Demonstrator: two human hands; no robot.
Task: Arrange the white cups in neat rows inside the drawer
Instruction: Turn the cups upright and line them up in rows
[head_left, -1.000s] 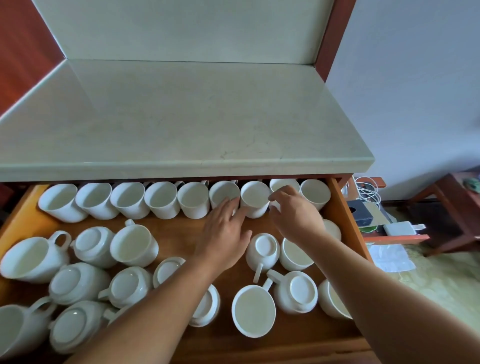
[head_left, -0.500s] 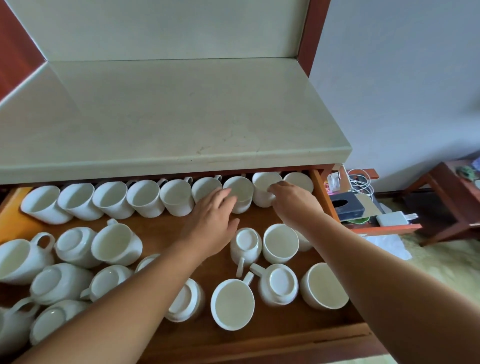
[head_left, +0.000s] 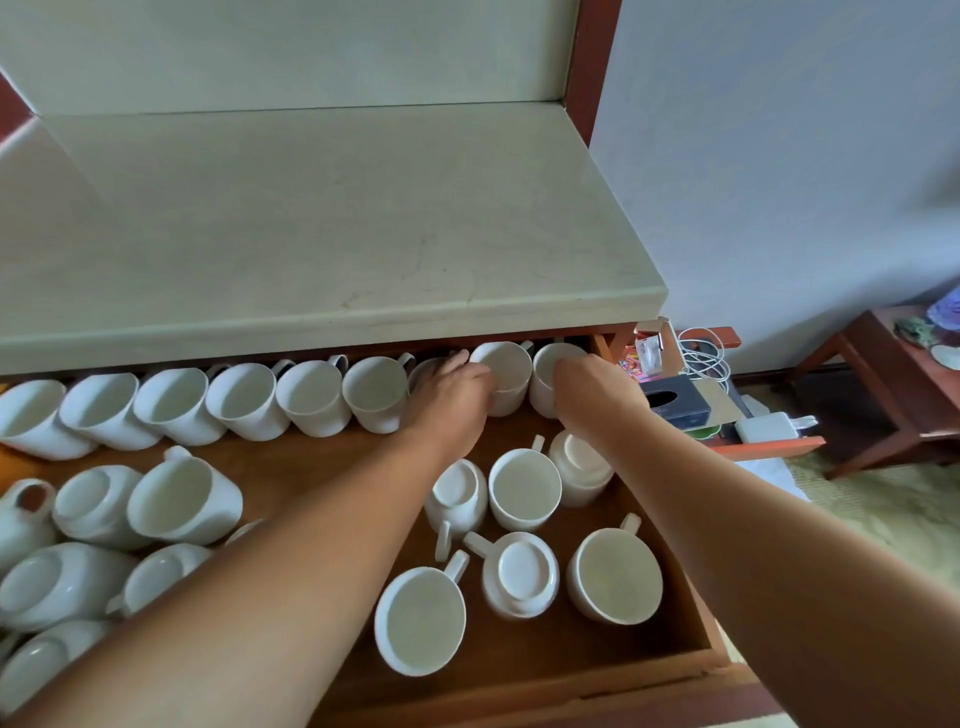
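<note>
The open wooden drawer (head_left: 545, 670) holds many white cups. A back row of cups (head_left: 244, 400) lies tilted on its side under the counter edge. My left hand (head_left: 452, 397) is at the right end of that row, fingers curled on a white cup (head_left: 506, 366) and partly hiding another. My right hand (head_left: 592, 397) grips the last cup on the right (head_left: 550, 364) by the drawer's right wall. Loose cups, some upside down, sit scattered at the front right (head_left: 524, 488) and the left (head_left: 182, 499); my forearms cover a few.
A pale stone counter (head_left: 311, 234) overhangs the drawer's back. To the right, a low shelf carries a dark tissue box (head_left: 675, 402), a white charger (head_left: 769, 428) and coiled cables (head_left: 701, 358). A wooden side table (head_left: 883, 374) stands further right.
Both hands have reached further back to the right end of the rear row and closed on the two end cups. The view has shifted so the drawer sits more to the left.
</note>
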